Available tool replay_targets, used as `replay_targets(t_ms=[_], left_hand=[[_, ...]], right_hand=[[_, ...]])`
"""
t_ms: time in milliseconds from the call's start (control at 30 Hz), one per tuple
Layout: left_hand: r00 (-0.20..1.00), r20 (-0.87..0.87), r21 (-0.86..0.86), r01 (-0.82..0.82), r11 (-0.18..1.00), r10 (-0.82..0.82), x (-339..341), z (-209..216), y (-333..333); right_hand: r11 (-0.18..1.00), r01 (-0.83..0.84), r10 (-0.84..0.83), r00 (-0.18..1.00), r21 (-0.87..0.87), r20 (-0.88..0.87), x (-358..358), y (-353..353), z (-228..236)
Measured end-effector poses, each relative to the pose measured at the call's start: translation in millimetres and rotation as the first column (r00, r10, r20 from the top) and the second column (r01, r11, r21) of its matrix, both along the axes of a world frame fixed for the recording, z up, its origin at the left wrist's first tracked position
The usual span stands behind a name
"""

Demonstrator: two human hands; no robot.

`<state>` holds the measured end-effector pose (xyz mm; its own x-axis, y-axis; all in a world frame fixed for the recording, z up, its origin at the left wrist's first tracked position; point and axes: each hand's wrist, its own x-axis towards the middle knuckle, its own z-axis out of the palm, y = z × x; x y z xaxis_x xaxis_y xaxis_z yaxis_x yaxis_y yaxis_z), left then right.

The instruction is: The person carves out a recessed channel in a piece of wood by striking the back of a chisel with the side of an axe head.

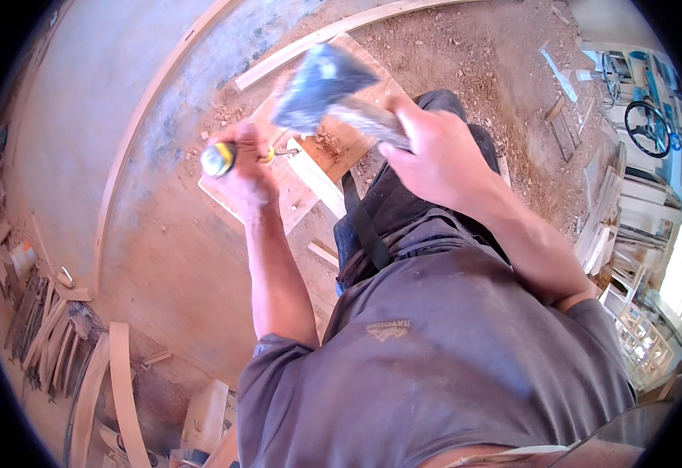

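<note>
Gripping a chisel with a round yellow-and-black handle in our left hand, fingers closed around it, we are holding its steel tip against the pale wooden board lying on the dusty floor. Our right hand is clenching the handle of a broad grey metal hatchet, raised and blurred above the chisel's butt. We judge we are mid-way through chopping a recess, since reddish chips are lying just beside the tip. The coming blow calls for a square landing on the butt. Both forearms are reaching forward, the left nearly straight, the right bent at the elbow.
</note>
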<state>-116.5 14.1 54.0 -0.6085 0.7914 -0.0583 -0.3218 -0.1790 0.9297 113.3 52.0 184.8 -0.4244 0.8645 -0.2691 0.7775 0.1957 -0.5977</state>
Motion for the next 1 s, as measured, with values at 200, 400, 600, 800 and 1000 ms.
replay_targets(t_ms=[200,400,600,800,1000], left_hand=[[0.824,-0.527,0.058,0.280,0.958,-0.209,29,18,1],[0.969,-0.061,0.045,-0.236,0.971,0.238,17,9,-7],[0.888,-0.394,0.310,0.371,0.875,-0.237,-15,71,24],[0.975,0.062,0.230,0.193,0.954,-0.213,-51,12,4],[0.992,0.006,0.221,0.123,0.967,-0.128,-47,-7,2]], right_hand=[[0.915,0.341,-0.280,0.921,-0.214,0.270,76,-35,-48],[0.803,0.484,-0.417,0.873,-0.347,0.254,115,-82,-75],[0.785,0.496,-0.415,0.866,-0.371,0.278,95,-53,-71],[0.803,0.422,-0.338,0.904,-0.420,0.262,80,-48,-73],[0.834,0.378,-0.263,0.913,-0.403,0.312,85,-52,-77]])
